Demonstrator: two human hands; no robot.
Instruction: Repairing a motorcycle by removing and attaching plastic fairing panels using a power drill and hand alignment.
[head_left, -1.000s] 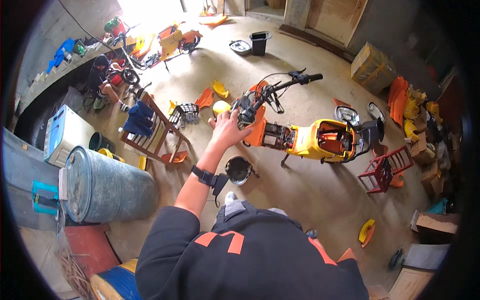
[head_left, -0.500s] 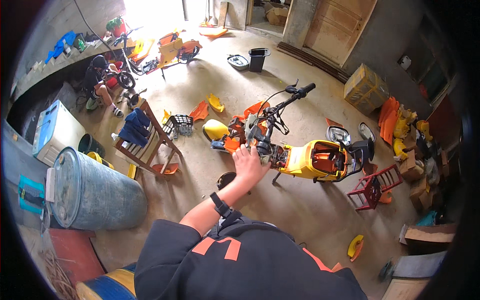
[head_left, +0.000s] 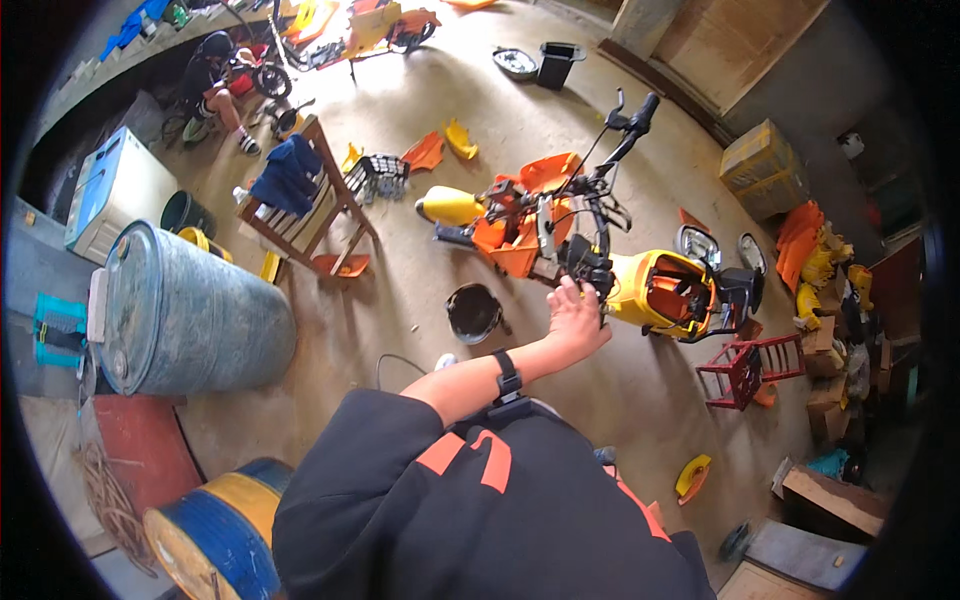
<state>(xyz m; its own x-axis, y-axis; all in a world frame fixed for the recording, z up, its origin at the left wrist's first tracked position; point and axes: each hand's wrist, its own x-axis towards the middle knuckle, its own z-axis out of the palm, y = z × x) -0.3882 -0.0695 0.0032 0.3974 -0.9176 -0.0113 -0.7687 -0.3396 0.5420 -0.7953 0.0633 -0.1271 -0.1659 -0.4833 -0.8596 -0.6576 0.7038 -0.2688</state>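
Head view: the wearer's left hand reaches a stripped scooter on a cluttered floor; the right hand is out of view.
Scooter: yellow and orange, in front of the wearer, its insides exposed and its handlebar slanting up to the right.
Second scooter: far back, near a seated person.
Blue drum: bulky, at the left, with a yellow-and-blue drum nearer the wearer.
Appliance: white and blue, behind the blue drum.
Wooden chair: between blue drum and scooter, a dark blue cloth over it.
Cardboard box: taped, by the right wall.
Red chair: close to the scooter's rear.
Black basket: just beside the wooden chair.
Round black part: on the floor, in the way between feet and scooter.
Left hand: fingers curled over the handlebar's near end.
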